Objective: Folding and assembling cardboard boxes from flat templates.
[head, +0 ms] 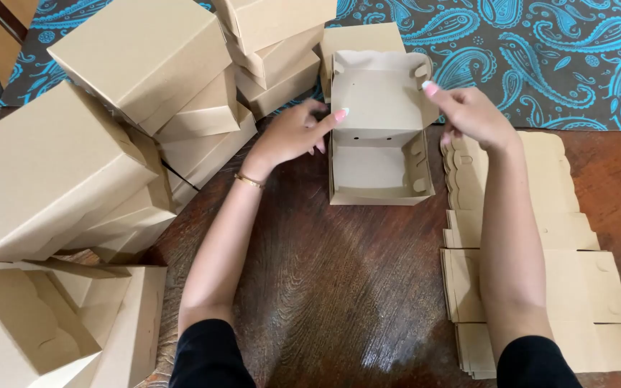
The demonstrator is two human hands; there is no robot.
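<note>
A half-folded brown cardboard box (379,169) sits open on the dark wooden table (325,287), its lid flap raised at the far side. My left hand (292,133) presses against the box's left wall, thumb on the rim. My right hand (468,115) pinches the upper right corner of the box near the lid's side tab. Both arms wear black sleeves, and a thin gold bracelet circles the left wrist.
Several finished closed boxes (138,61) are piled at the left and back. An open box (52,323) lies at the lower left. A stack of flat, unfolded box blanks (576,280) lies under my right forearm. A blue paisley cloth (540,50) covers the far side.
</note>
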